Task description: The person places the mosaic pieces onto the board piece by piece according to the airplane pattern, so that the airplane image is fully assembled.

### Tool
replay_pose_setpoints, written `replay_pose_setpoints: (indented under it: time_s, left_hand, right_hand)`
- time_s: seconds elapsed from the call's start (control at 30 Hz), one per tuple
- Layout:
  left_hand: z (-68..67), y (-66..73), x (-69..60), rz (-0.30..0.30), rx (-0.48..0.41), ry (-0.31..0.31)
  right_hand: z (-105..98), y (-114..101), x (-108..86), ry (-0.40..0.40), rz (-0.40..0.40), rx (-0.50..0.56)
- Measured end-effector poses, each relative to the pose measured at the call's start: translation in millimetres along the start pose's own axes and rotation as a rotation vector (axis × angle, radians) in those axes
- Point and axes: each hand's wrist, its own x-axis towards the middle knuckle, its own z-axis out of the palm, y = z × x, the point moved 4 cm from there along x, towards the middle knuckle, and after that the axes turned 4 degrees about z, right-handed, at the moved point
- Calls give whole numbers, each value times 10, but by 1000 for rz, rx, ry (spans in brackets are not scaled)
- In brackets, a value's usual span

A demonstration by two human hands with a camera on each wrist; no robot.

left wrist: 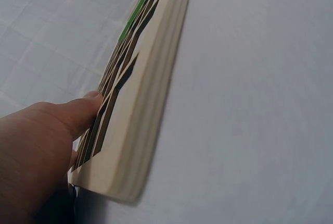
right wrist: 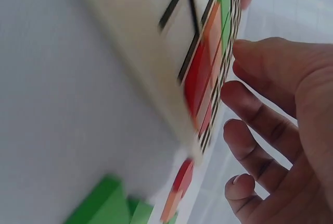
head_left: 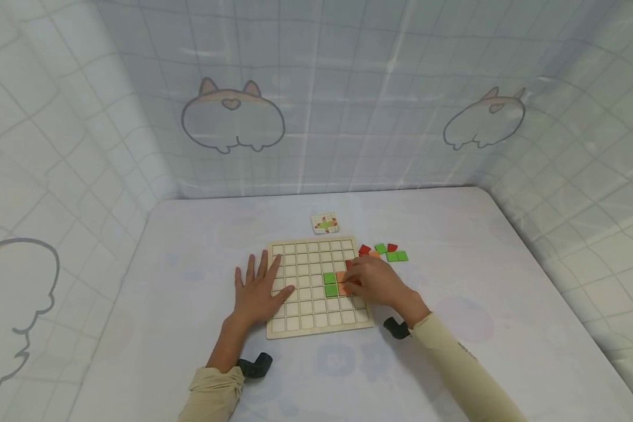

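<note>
A wooden grid board (head_left: 292,323) lies flat on the table. My left hand (head_left: 254,299) rests on its left edge, fingers spread and thumb (left wrist: 83,112) across the squares. Over the right part of the board is my right hand (head_left: 377,283), its fingers bent loosely; the right wrist view shows no tile between them. Beside those fingertips, green tiles (head_left: 330,283), orange tiles (right wrist: 212,31) and red tiles (right wrist: 195,75) sit in the grid. The right hand covers some of these tiles in the head view.
Loose green tiles (head_left: 397,256), red tiles (head_left: 364,249) and an orange tile (head_left: 375,254) lie off the board's right edge. Behind the board is a small pattern card (head_left: 324,223). Fabric walls (head_left: 337,146) with a grid print enclose the table.
</note>
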Motion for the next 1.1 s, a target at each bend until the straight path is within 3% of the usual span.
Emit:
replay_pose_setpoints:
  time_s: [0.3,0.53,0.87,1.1]
  left_hand:
    - [-7,9,7,0,7,2]
    - [-5,6,-7,-4,7,-5]
    - [13,5,-18,13,21,44]
    - [51,-23,-19,12,51,53]
  right_hand:
    - [-77,345,-82,-2,182,-61]
    - [-143,520,-94,46,219,-110]
    - [-179,731,-62,64,310,-154]
    - [-171,753,63,73,272,-193]
